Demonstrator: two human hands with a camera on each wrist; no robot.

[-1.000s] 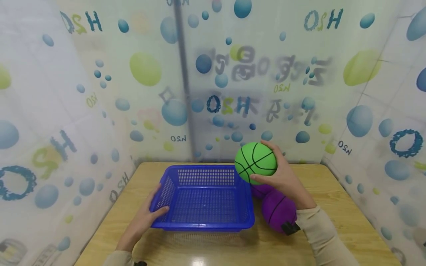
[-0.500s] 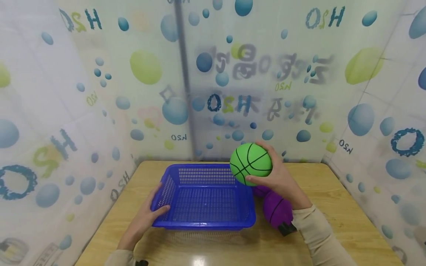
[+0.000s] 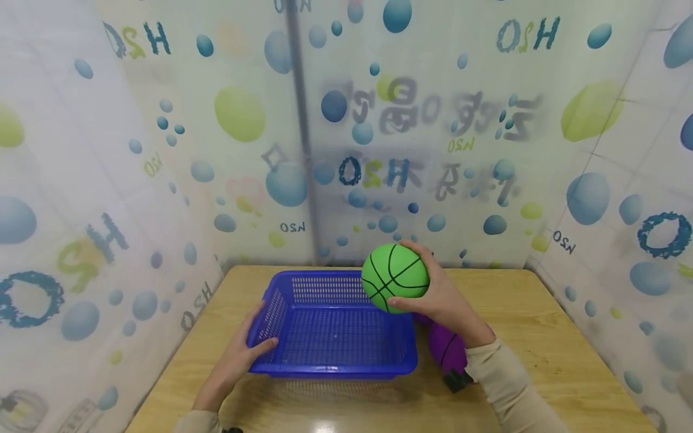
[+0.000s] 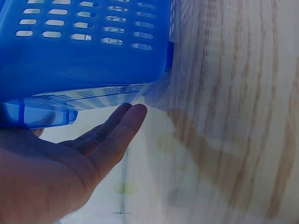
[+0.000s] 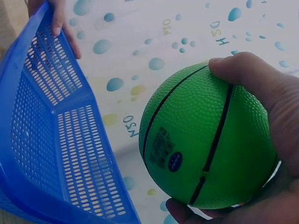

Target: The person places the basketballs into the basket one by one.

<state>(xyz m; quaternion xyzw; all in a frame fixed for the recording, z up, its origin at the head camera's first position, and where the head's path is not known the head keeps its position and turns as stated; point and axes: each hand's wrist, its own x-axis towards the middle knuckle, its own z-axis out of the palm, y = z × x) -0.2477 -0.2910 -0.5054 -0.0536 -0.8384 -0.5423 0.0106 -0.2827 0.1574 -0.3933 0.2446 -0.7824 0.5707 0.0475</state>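
A small green basketball (image 3: 392,279) with black lines is gripped by my right hand (image 3: 443,304), thumb on the near side and fingers over the far side. It hangs over the right rear part of a blue plastic basket (image 3: 332,368), whose inside holds nothing. At the basket's left wall is my left hand (image 3: 234,356), its thumb over the rim and its fingers along the outside. In the left wrist view those fingers (image 4: 119,133) reach along the outer wall. Right of the basket lie a purple ball (image 3: 446,347) and a second purple ball (image 3: 421,319), both partly hidden.
The basket stands on a wooden table (image 3: 541,355). Curtains (image 3: 444,72) printed with bubbles and lettering enclose the table at the back and both sides. A black device (image 3: 457,380) sits by the right sleeve.
My right hand has carried the green basketball left and slightly down, from beside the basket's right rear corner to over the basket. My left hand has stayed on the rim.
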